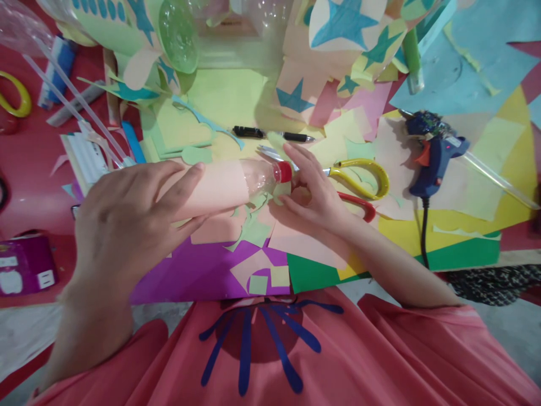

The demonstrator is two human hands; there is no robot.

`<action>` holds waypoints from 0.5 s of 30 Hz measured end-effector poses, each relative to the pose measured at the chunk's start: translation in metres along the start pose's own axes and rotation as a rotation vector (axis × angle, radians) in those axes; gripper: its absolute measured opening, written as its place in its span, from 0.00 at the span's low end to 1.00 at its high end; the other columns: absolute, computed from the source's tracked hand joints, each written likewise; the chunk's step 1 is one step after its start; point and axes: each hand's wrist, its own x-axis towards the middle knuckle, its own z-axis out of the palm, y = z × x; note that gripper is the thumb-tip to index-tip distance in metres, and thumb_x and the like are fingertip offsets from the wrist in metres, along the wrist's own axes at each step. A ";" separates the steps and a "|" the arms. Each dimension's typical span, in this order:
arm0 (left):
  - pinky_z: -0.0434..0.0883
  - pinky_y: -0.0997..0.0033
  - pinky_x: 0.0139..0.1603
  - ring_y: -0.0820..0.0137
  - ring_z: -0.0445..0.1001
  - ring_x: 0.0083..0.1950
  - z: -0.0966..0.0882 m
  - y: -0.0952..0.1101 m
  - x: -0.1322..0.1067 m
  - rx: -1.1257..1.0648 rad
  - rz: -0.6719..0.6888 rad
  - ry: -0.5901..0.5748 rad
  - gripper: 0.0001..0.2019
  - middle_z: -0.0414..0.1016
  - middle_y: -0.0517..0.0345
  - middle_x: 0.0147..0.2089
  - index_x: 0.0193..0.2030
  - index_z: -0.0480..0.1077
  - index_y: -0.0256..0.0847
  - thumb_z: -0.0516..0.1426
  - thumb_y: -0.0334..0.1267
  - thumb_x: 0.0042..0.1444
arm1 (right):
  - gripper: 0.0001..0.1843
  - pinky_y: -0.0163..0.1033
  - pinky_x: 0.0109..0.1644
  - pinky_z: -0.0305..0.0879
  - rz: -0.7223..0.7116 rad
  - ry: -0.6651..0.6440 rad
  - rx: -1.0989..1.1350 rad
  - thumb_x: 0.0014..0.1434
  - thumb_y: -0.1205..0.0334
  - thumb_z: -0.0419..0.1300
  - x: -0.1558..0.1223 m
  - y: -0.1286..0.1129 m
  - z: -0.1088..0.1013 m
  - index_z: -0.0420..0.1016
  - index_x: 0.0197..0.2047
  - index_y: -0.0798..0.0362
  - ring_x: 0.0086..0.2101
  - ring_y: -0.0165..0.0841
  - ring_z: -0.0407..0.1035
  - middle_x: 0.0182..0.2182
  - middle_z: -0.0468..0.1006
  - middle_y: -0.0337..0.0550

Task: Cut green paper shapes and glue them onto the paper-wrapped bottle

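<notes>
A clear plastic bottle [257, 177] with a red cap [284, 171] lies on its side, its body wrapped in peach paper [215, 189]. My left hand [127, 220] rests over the wrapped end, fingers stretched along the paper and pressing it. My right hand [310, 189] is at the cap end, thumb and fingers pinched around the cap and neck. Below the bottle lie loose peach and green paper scraps [253, 228] on a purple sheet [198, 273].
Yellow-handled scissors [359, 175] and red-handled scissors [359, 206] lie just right of my right hand. A blue glue gun [435, 160] with a black cord sits further right. Two black pens [270, 134], glue sticks [76, 101], cut paper stars and coloured sheets crowd the back.
</notes>
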 end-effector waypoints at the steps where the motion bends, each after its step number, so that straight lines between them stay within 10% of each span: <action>1: 0.80 0.54 0.45 0.51 0.84 0.49 0.002 0.000 -0.001 -0.007 -0.004 0.009 0.26 0.82 0.42 0.53 0.65 0.71 0.37 0.61 0.47 0.63 | 0.41 0.59 0.62 0.78 0.016 0.016 0.019 0.66 0.53 0.62 0.000 -0.002 -0.001 0.50 0.77 0.33 0.65 0.49 0.68 0.73 0.61 0.46; 6: 0.79 0.56 0.46 0.51 0.84 0.49 0.012 0.001 -0.009 -0.024 -0.111 0.054 0.28 0.82 0.42 0.53 0.64 0.72 0.37 0.64 0.50 0.61 | 0.33 0.57 0.63 0.77 0.066 0.127 0.111 0.70 0.46 0.58 0.002 -0.010 -0.006 0.56 0.75 0.35 0.56 0.44 0.76 0.69 0.67 0.48; 15: 0.76 0.61 0.46 0.54 0.82 0.48 0.022 0.009 -0.017 -0.055 -0.184 0.068 0.27 0.82 0.42 0.50 0.63 0.72 0.34 0.61 0.52 0.64 | 0.38 0.62 0.80 0.42 0.091 -0.105 0.273 0.69 0.35 0.53 0.005 -0.015 -0.009 0.55 0.77 0.35 0.77 0.48 0.43 0.77 0.57 0.32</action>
